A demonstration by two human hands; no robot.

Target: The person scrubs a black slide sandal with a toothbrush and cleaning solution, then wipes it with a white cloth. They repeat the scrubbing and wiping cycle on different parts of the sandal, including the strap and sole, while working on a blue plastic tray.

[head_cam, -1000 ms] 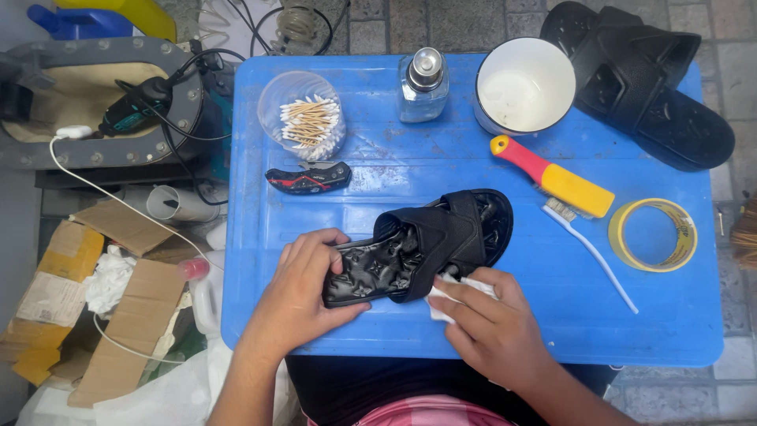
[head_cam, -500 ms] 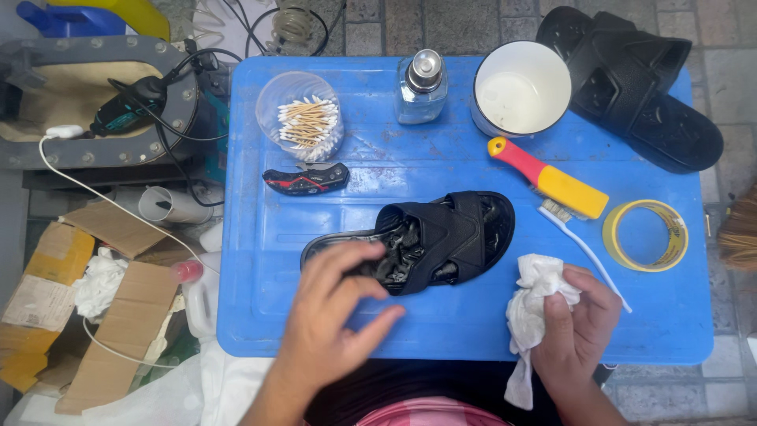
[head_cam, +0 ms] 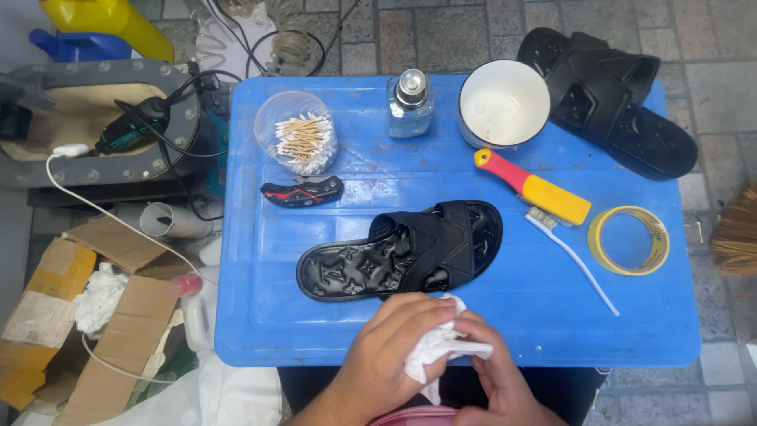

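Observation:
A black slide sandal with an embossed footbed lies alone in the middle of the blue plastic table. Just in front of it, at the table's near edge, my left hand and my right hand are pressed together around a crumpled white cloth. Both hands grip the cloth; neither touches the sandal.
On the table: a clear cup of cotton swabs, a red-black folding knife, a glass bottle, a white bowl, a yellow-red brush, a white toothbrush, a tape roll. A second black sandal overhangs the far right corner. Cardboard and cables lie left.
My left hand let go of the sandal, which now lies flat on the table. Both hands drew back to the near edge and closed together on the white cloth.

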